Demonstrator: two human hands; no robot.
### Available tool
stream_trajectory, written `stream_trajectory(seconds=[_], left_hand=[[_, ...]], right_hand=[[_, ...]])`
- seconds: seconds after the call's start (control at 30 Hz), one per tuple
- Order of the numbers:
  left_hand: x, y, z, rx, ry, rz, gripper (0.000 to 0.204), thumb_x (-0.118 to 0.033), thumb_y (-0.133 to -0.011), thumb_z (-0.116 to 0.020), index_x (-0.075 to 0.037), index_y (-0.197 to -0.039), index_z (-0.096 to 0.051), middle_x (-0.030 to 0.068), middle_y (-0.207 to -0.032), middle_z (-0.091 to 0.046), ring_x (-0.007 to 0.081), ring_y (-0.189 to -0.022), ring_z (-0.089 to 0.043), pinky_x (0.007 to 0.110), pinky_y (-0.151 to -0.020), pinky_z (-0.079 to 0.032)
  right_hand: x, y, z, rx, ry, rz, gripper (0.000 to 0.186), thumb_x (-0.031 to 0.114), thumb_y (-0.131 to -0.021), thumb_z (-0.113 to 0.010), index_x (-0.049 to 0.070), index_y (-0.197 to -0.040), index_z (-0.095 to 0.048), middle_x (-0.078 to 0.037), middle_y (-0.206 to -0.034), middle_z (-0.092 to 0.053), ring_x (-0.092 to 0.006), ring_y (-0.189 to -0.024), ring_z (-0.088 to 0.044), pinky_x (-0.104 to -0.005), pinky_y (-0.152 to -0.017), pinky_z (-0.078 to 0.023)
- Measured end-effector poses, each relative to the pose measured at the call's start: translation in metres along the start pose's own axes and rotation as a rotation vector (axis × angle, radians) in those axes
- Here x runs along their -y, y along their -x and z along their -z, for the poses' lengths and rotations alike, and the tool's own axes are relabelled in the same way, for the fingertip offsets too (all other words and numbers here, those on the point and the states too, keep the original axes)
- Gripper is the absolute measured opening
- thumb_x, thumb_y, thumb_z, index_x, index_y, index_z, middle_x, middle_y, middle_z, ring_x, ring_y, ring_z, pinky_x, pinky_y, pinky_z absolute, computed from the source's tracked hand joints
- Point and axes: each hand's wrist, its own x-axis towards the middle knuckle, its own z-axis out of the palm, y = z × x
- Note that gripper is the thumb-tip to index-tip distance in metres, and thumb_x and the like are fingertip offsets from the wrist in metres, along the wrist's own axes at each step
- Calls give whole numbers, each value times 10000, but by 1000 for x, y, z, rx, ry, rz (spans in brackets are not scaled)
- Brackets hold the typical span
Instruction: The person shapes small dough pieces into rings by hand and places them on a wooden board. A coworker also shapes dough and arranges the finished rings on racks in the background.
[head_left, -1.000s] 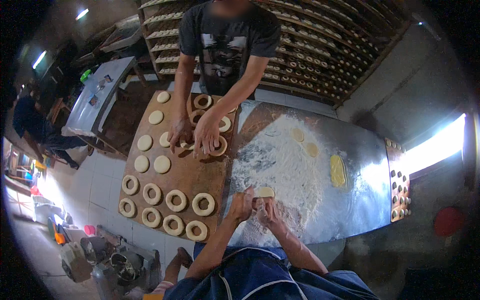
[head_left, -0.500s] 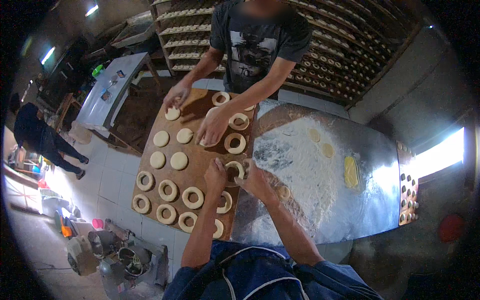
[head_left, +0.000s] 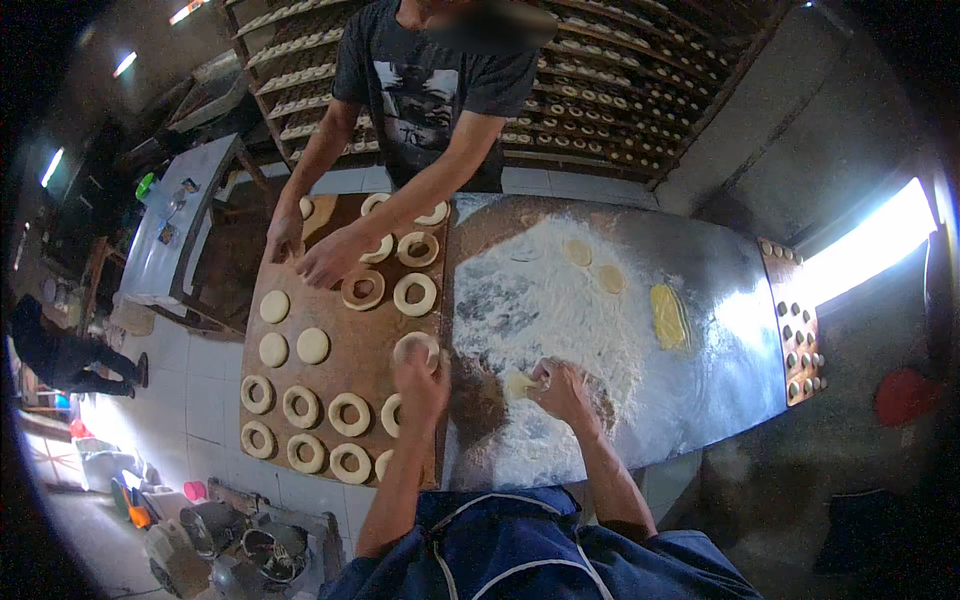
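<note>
My left hand point(head_left: 423, 388) is over the right edge of a wooden board point(head_left: 345, 370), at a pale dough ring point(head_left: 417, 350). Motion smears its fingers, so their grip cannot be made out. On the floured metal table point(head_left: 560, 330), my right hand point(head_left: 563, 390) has its fingertips closed on a small flat dough piece point(head_left: 519, 384). Several dough rings point(head_left: 350, 414) line the board's near end and right side. Flat dough discs point(head_left: 312, 345) without holes lie toward its left.
Across the board, a co-worker's hands point(head_left: 335, 255) reach over the dough. Two thin dough rounds point(head_left: 580, 252) and a yellow slab point(head_left: 668, 317) lie on the table. Another board of dough pieces point(head_left: 795, 330) stands at the right end. Racks of rings point(head_left: 600, 110) fill the back.
My hands have parted: the right moved from the ring to the small dough piece on the flour. The co-worker's hands shifted left, uncovering a ring. The view has turned slightly.
</note>
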Motion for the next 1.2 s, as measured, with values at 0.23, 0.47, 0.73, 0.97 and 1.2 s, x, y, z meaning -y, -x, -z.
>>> stream_trajectory(seconds=[0.23,0.47,0.73,0.97,1.2], left_hand=[[-65,64,-51,489,988,513,287,-211,-948,-669,52,-1063,-681,113,-948,-708,184,-865,-667,347,-810,-534],[-108,71,-56,502,851,411,242,-179,-966,-651,29,-1089,-657,95,-968,-691,145,-916,-645,312,-815,-528],[-108,88,-75,587,1262,733,225,-96,-945,-654,-18,-1152,-614,104,-1021,-675,173,-953,-647,329,-827,-548],[-113,100,-70,579,1613,638,497,55,-827,-642,-117,-1264,-476,71,-1073,-637,209,-960,-646,298,-762,-528],[-118,87,-82,404,834,368,215,-297,-967,-516,-131,-1100,-481,21,-842,-603,200,-747,-623,374,-602,-476]], right_hand=[[13,31,5,-128,-944,-82,332,167,-811,-811,36,-1004,-575,-80,-841,-679,-107,-792,-611,-281,-671,-501],[-23,32,9,-165,-662,-29,451,82,-792,-794,35,-1143,-514,-133,-915,-685,-166,-808,-663,-325,-712,-545],[-44,41,55,380,-945,134,612,64,-817,-731,69,-1333,-402,-125,-993,-657,-186,-849,-644,-321,-700,-532],[-54,38,31,162,-1042,-194,434,413,-994,-492,49,-1222,-556,-92,-993,-664,-191,-902,-637,-339,-824,-506],[-79,39,-26,0,-1007,-232,559,503,-1000,-466,-22,-1038,-653,-134,-967,-682,-237,-934,-642,-355,-826,-492]])
